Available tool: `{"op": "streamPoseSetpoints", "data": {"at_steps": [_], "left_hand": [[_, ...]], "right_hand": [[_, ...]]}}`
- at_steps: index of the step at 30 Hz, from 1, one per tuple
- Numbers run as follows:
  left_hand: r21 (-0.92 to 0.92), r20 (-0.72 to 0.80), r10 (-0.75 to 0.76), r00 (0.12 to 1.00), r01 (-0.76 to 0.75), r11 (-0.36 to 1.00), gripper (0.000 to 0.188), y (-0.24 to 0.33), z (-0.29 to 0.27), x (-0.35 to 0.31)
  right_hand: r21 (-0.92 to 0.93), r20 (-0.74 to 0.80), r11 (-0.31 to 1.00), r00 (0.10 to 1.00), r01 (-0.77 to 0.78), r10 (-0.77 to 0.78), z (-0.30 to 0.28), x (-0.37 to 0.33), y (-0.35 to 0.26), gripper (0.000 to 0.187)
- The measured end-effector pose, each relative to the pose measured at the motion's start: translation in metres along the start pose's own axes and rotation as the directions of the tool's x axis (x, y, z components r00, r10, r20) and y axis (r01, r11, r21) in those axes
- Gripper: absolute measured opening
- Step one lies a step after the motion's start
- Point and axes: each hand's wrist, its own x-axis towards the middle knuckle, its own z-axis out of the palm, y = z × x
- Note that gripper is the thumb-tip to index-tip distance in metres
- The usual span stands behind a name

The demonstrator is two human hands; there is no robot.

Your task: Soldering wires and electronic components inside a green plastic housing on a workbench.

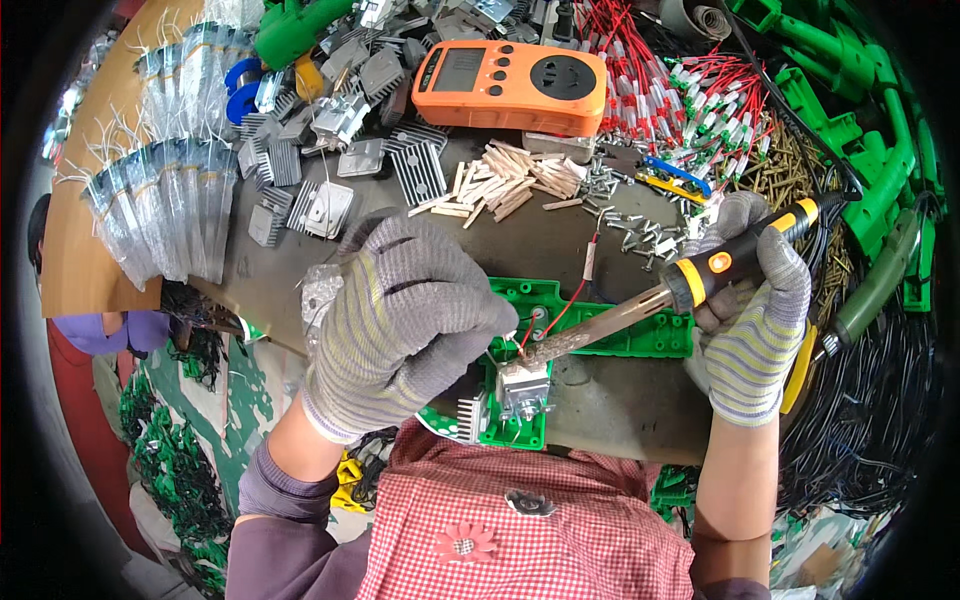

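My right hand [755, 330], in a striped grey glove, is wrapped round the black and orange handle of a soldering iron [720, 263]. The iron's long metal barrel slants down to the left, its tip at the top of a metal heat-sink part [523, 385]. That part sits in a green plastic housing [620, 338], where a thin red wire [568, 308] curves down to the tip. My left hand [405, 320], gloved alike, is closed in a pinch just left of the tip. What its fingertips hold is too small to make out.
Behind the housing lie wooden sticks [510, 178], loose screws [640, 235] and an orange meter [510, 85]. Grey heat sinks [415, 170] and bagged parts [170, 205] fill the left. Red-wired parts [650, 95], black cables [860, 400] and green housings [880, 150] crowd the right.
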Motion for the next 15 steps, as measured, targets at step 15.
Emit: {"op": "streamPoseSetpoints", "data": {"at_steps": [15], "left_hand": [[-0.084, 0.017, 0.041, 0.999, -0.039, 0.996, 0.016, -0.0076, -0.0007, -0.0032]], "right_hand": [[0.028, 0.067, 1.0, 0.998, -0.011, 0.009, -0.0014, 0.0025, -0.0004, 0.045]]}}
